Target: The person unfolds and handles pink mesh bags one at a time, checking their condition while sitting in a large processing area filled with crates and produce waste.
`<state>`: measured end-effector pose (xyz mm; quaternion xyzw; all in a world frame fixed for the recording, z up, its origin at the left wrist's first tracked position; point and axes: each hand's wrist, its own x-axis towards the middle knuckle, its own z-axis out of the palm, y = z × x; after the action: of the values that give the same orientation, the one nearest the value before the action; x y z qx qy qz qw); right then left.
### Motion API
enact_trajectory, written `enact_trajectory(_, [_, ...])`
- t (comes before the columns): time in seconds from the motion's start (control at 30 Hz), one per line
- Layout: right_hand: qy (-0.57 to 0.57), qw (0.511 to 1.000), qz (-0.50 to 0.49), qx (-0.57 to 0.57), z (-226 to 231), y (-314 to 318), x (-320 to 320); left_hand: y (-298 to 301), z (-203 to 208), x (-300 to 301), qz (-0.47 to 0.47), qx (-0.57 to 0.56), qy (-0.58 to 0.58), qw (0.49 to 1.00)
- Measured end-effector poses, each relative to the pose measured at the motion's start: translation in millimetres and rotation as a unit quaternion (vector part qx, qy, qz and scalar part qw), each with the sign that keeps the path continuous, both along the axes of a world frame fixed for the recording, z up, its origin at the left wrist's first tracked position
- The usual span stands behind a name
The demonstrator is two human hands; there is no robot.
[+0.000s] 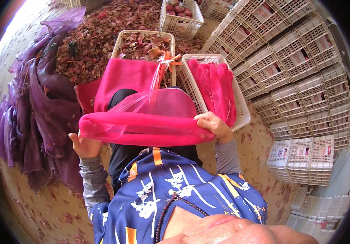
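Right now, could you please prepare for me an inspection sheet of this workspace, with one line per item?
Surface: tan floor, with reddish flakes scattered over it.
Job's things: pink mesh spans between the two hands; bunched pink cloth lies in a pale crate.
Clutter: purple netting heaped at left; flake pile beyond it.
Hands: left hand at the mesh's left end, grip unclear; right hand pinches the right end.
Cables: nothing seen.
Surroundings: stacked crates at right; produce crate toward the top, holding round reddish pieces.
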<state>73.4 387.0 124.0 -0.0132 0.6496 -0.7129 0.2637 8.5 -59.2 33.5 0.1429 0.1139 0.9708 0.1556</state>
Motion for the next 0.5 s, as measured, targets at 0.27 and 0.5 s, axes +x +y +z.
enact_trajectory(0.27, [0.142, 0.985, -0.012, 0.097, 21.5, -20.9, -1.1, 10.6, 0.6, -4.0, 0.277, -0.417, -0.040, 0.865])
enact_trajectory(0.5, [0.321, 0.854, -0.355, 0.207, -21.5, -1.1, -25.6, 11.7, 9.5, 11.2, -0.044, -0.389, -0.061, 0.918])
